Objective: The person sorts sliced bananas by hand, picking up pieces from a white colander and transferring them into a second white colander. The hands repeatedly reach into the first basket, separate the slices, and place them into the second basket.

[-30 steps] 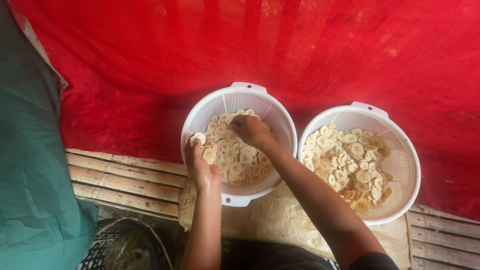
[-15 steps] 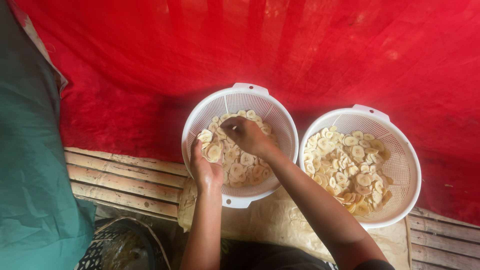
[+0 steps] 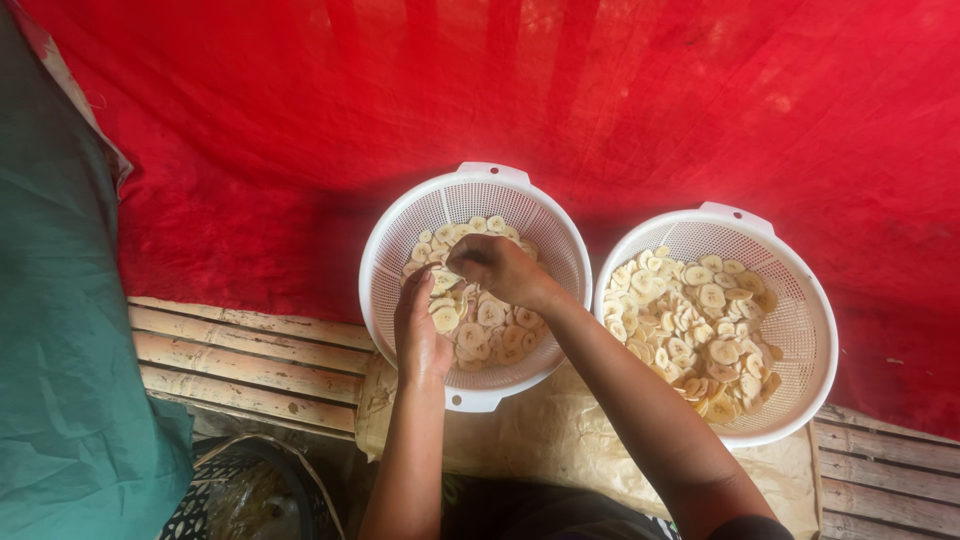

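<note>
Both hands are inside the left strainer (image 3: 475, 205), a round white plastic one with small holes and two short handles. The left hand (image 3: 422, 330) is at the near left side of this strainer, its fingers together and slightly curved, and it holds a few banana slices (image 3: 490, 320) against the palm and thumb. The right hand (image 3: 497, 268) comes in from the right, above the middle of the pile, with its fingertips bent down and closed on the slices; how many it pinches I cannot tell.

The slices are thin, pale yellow rounds, and they fill the bottom of the strainer in a loose heap. Just beside it, to the right, stands a second strainer (image 3: 800, 300) of the same kind, and it also carries a heap of slices, some of them a bit darker at the near side. The two rims are very near each other, maybe touching.

Both strainers stand on a sheet of brown paper (image 3: 560, 440) that lies over wooden slats (image 3: 250, 355). Behind them a red cloth (image 3: 600, 100) covers the ground. At the left edge there is a green cloth (image 3: 60, 350), and at the bottom left a dark woven basket (image 3: 240, 495).
</note>
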